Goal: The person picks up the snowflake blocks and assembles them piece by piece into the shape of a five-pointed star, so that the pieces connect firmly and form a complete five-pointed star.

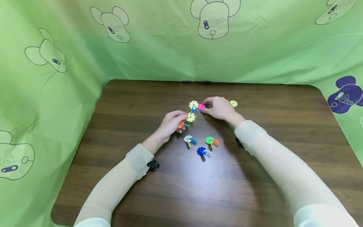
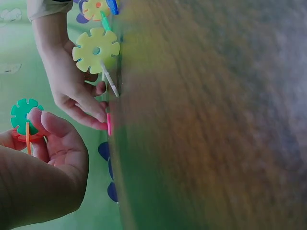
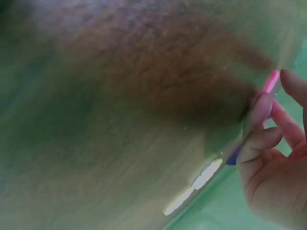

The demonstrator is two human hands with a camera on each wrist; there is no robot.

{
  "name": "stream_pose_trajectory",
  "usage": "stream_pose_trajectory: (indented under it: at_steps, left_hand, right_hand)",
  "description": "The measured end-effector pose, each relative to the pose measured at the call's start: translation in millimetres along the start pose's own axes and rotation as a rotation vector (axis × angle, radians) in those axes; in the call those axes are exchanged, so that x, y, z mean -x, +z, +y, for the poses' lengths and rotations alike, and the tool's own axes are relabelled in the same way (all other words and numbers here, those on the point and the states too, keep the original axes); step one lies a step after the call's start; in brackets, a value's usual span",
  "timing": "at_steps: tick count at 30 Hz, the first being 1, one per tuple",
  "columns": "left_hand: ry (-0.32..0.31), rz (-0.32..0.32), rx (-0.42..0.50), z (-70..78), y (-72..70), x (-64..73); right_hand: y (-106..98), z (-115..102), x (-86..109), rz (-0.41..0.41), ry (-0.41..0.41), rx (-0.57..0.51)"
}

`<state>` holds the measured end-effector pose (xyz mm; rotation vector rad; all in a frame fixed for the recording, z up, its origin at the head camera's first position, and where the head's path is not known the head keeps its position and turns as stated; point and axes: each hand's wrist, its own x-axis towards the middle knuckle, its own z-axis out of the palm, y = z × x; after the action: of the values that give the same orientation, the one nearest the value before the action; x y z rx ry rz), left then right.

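Observation:
My right hand point(image 1: 219, 108) pinches a pink notched disc point(image 1: 201, 106) between thumb and fingers. In the right wrist view the pink disc point(image 3: 272, 81) is seen edge-on at the fingertips. Left of it stands a pale yellow disc point(image 1: 193, 105) with blue pieces at its lower edge. Just nearer is another yellow disc point(image 1: 191, 117), close to the fingertips of my left hand point(image 1: 171, 124). That hand holds an orange disc point(image 1: 181, 125) joined to a green disc point(image 2: 21, 115). Whether the pink disc touches the pale yellow one cannot be told.
Nearer on the brown wooden table point(image 1: 136, 94) stand three joined clusters: a white-and-blue one point(image 1: 187, 138), a green-and-orange one point(image 1: 209, 140) and a dark blue one point(image 1: 201, 151). A yellow disc point(image 1: 233, 103) lies beyond my right wrist. Green printed cloth point(image 1: 158, 56) surrounds the table's back and sides.

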<state>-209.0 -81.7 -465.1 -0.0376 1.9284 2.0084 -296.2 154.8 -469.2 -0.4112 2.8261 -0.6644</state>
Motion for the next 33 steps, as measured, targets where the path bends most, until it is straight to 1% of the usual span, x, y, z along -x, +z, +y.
stream_pose_trajectory:
  at_steps: [4, 7, 9, 11, 13, 17, 20, 23, 27, 33]
  left_hand:
    - [0.0, -0.011, -0.004, 0.6, 2.1, -1.3]
    - [-0.001, -0.009, -0.005, 1.1, 2.5, -2.7]
    - [-0.006, -0.006, -0.003, 1.3, 2.3, -3.5]
    - [-0.011, -0.005, -0.002, 1.6, 2.2, -4.1]
    - [-0.015, -0.008, -0.003, 1.9, 2.2, -4.5]
    - [-0.015, -0.012, -0.002, 2.4, 3.2, -5.1]
    - [-0.013, -0.014, -0.001, 2.6, 4.3, -5.6]
    - [-0.013, -0.018, -0.003, 3.5, 5.1, -5.4]
    - [-0.015, -0.022, -0.007, 4.8, 6.4, -4.5]
    - [-0.021, -0.04, -0.015, 4.1, 9.8, -3.5]
  right_hand:
    - [-1, 3, 0.2, -0.019, 0.013, 0.012]
    - [-3, 5, 1.1, -0.06, 0.023, -0.043]
    - [-3, 7, 3.6, -0.081, 0.027, -0.101]
    - [-3, 7, 7.7, -0.091, 0.028, -0.176]
    - [-3, 8, 13.9, -0.083, 0.029, -0.259]
    - [-7, 9, 31.0, -0.066, 0.024, -0.473]
    - [-13, 5, 46.1, -0.06, 0.024, -0.632]
    - [-19, -2, 59.9, -0.06, 0.027, -0.738]
    - [-20, -10, 69.9, -0.073, 0.016, -0.805]
    - [-16, -13, 74.0, -0.058, 0.02, -0.834]
